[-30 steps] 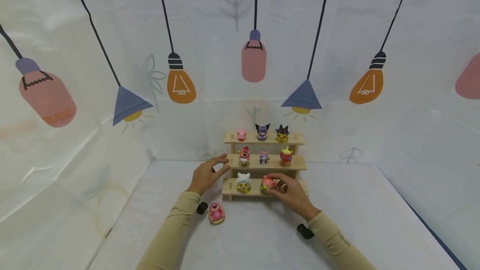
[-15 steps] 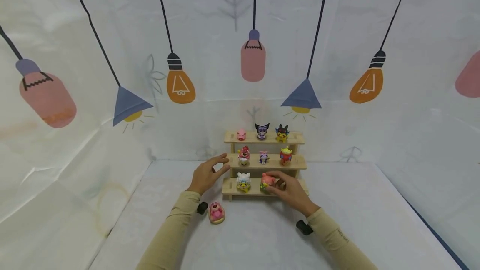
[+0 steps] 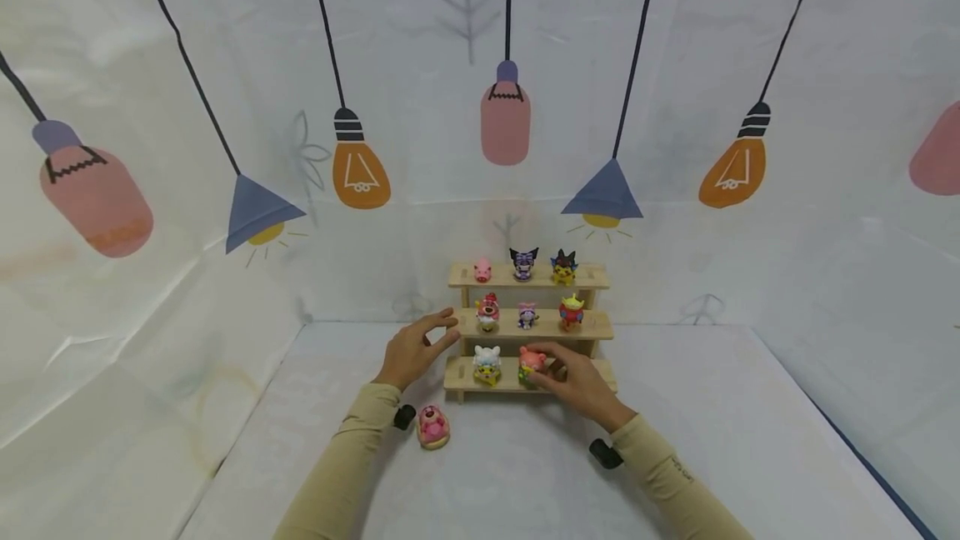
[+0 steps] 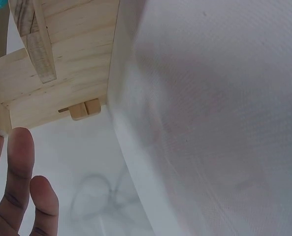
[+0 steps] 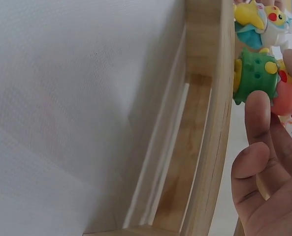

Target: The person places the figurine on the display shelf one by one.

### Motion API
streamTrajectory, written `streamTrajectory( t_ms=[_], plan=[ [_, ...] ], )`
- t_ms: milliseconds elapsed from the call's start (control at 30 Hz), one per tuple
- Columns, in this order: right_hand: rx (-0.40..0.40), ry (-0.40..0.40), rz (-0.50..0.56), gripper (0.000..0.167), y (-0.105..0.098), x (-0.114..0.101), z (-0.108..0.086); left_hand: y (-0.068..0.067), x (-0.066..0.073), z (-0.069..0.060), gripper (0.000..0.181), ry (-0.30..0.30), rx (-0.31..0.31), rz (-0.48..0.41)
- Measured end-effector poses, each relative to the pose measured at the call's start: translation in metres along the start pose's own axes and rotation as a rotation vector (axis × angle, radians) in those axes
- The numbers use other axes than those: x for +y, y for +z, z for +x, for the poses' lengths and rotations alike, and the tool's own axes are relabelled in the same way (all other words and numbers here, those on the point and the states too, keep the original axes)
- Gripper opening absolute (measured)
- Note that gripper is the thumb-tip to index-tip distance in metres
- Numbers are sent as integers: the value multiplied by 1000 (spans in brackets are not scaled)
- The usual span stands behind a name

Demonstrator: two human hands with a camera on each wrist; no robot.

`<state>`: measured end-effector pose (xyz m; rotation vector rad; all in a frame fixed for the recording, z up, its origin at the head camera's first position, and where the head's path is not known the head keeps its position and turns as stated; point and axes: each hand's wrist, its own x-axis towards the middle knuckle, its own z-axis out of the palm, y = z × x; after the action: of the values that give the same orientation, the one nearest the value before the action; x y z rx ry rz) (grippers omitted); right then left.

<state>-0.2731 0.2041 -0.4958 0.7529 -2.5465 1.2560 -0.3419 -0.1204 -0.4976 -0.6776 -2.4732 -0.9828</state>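
Note:
In the head view my right hand (image 3: 581, 387) pinches a small toy figurine (image 3: 531, 359) with a pink head, at the middle of the bottom step of a wooden display stand (image 3: 468, 373). The right wrist view shows its green body (image 5: 255, 73) near the step's front edge. My left hand (image 3: 410, 352) has its thumb and fingers spread at the left end of the middle step; whether they touch the wood is hard to tell. A white-hooded yellow figurine (image 3: 487, 366) stands to the left of the pinched one.
Several other figurines stand on the two upper steps, such as a purple-and-black one (image 3: 523, 263) and a red-suited one (image 3: 572, 312). A pink bear figurine (image 3: 432, 427) lies on the white table (image 3: 517, 473), beside my left forearm. A printed white sheet (image 3: 435, 148) hangs behind.
My right hand has shifted slightly left along the bottom step, and the pink-headed figurine with it. The left hand has stayed in place.

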Motion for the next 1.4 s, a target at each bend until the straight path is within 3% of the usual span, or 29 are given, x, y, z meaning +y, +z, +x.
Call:
streamTrajectory(
  t_ms=[433,767,967,1400],
  plan=[
    [8,-25,37,52,-3,4,-4,1,-3,0,34,8,14,7],
    [184,-101,-17,45,-16,-3,-20,1,-5,1,35,7,15,14],
    [227,-170,2,48,-21,-14,-24,1,-5,2,36,11,13,14],
    [62,-292,46,46,3,-43,-25,1,-4,0,33,40,17,14]
  ],
)
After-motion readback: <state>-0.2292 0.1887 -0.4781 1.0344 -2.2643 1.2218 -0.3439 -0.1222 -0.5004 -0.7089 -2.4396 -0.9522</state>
